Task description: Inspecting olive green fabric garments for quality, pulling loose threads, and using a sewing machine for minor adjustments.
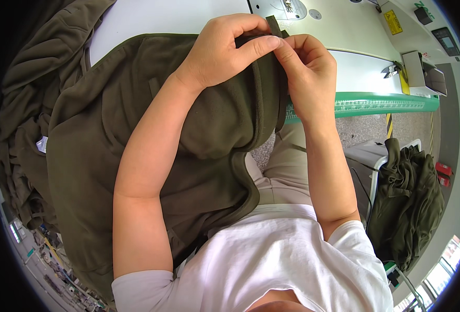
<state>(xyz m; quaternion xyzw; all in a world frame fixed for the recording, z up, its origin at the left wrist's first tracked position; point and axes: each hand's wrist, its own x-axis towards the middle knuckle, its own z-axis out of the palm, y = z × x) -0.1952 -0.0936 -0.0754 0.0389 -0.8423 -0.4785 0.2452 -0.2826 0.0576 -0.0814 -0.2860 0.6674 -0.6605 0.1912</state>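
Observation:
A large dark olive garment (199,125) of soft, fleece-like cloth lies over the table edge and spreads across my lap and left side. At its far right edge runs a folded band (264,99). My left hand (217,52) pinches the top of this band, its thumb pointing right. Thumb against fingers, my right hand (313,70) grips the same edge from the other side. The two thumb tips meet there. Between and above the hands a short olive strip end (272,24) sticks up. My fingers hide the exact spot they hold.
A sewing machine's metal plate (279,8) is beyond my hands. A green ruler strip (365,105) lines the table's front edge. More olive garments (48,57) are heaped at left; others (407,203) hang over a bin at right. An open box (422,75) sits on the table's right end.

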